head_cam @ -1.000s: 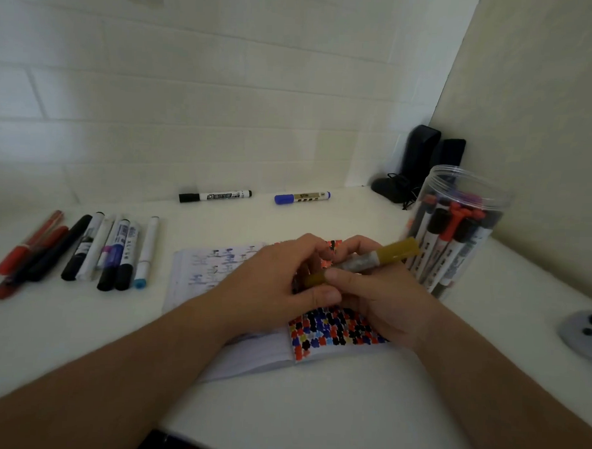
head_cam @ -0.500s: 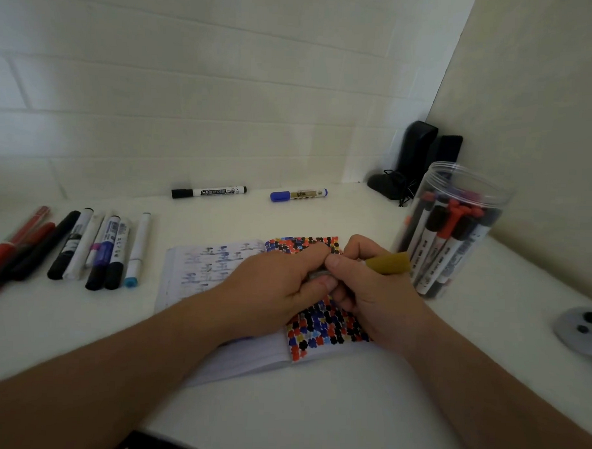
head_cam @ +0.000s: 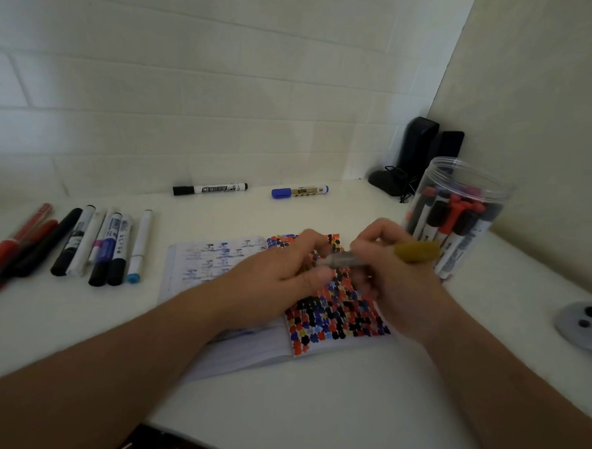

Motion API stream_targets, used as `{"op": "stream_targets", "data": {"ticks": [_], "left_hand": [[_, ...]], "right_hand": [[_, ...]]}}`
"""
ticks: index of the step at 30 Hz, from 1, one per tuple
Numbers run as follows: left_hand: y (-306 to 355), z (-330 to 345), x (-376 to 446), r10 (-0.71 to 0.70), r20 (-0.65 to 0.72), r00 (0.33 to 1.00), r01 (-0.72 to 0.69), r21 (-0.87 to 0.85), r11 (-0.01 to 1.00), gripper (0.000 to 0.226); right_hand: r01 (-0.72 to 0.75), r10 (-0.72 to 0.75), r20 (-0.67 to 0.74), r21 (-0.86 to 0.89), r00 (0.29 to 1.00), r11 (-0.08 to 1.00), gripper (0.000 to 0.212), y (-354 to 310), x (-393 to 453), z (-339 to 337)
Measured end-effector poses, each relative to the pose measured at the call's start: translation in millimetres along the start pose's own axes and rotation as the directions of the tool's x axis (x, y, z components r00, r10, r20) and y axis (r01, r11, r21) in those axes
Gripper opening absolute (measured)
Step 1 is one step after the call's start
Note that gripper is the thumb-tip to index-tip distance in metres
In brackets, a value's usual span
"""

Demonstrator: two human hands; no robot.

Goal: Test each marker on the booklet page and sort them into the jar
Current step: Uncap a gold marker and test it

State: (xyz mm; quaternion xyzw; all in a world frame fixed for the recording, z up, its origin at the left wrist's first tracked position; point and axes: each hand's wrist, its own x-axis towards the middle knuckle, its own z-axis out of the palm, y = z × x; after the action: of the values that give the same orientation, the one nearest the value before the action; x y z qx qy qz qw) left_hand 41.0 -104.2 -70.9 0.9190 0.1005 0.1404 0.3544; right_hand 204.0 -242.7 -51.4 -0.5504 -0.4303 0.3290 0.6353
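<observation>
Marker now lower, both hands pinching it, tip hidden behind left hand.

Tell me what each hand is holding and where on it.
Both hold the gold marker: the right hand grips its grey barrel near the gold end, the left hand pinches the other end.

Both my forearms reach in from below and converge at centre. My left hand curls, fingers and thumb pinched together at its right edge. My right hand sits just beside it, fingers curled in a grip.
</observation>
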Motion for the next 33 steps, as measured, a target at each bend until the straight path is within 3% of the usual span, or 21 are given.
{"op": "stream_targets", "data": {"ticks": [2, 4, 7, 10, 15, 20, 26, 33], "left_hand": [[-6, -8, -1, -0.082, 0.010, 0.997, 0.082, -0.120, 0.989, 0.019], [-13, -14, -1, -0.099, 0.059, 0.993, 0.103, -0.067, 0.992, 0.026], [-17, -15, 1, -0.058, 0.152, 0.987, 0.024, 0.214, 0.977, 0.037], [-17, -11, 3, -0.069, 0.172, 0.983, 0.003, 0.357, 0.934, 0.049], [-18, -8, 5, -0.015, 0.136, 0.991, -0.037, 0.377, 0.926, 0.045], [-18, -9, 5, -0.045, 0.143, 0.989, -0.012, 0.376, 0.926, 0.049], [-16, -9, 5, -0.044, 0.139, 0.989, -0.010, 0.365, 0.931, 0.047], [-14, -10, 4, -0.048, 0.122, 0.991, 0.000, 0.360, 0.933, 0.049]], "right_hand": [[-0.014, 0.019, -0.028, 0.148, 0.999, 0.989, 0.008, -9, 1, -15], [-0.032, 0.029, 0.016, 0.230, 0.999, 0.973, 0.011, -14, -1, -27], [-0.096, 0.064, 0.209, 0.148, 0.976, 0.984, 0.038, -11, -7, -26], [-0.068, 0.080, 0.334, -0.046, 0.939, 0.997, 0.029, -5, -17, -7], [0.035, 0.075, 0.255, -0.402, 0.964, 0.915, 0.030, 6, -24, 18], [-0.008, 0.080, 0.133, -0.469, 0.988, 0.883, 0.034, 8, -24, 19], [-0.047, 0.125, 0.129, -0.490, 0.984, 0.871, 0.037, 9, -22, 19], [0.028, 0.065, 0.147, -0.557, 0.987, 0.830, 0.028, 11, -22, 21]]}}
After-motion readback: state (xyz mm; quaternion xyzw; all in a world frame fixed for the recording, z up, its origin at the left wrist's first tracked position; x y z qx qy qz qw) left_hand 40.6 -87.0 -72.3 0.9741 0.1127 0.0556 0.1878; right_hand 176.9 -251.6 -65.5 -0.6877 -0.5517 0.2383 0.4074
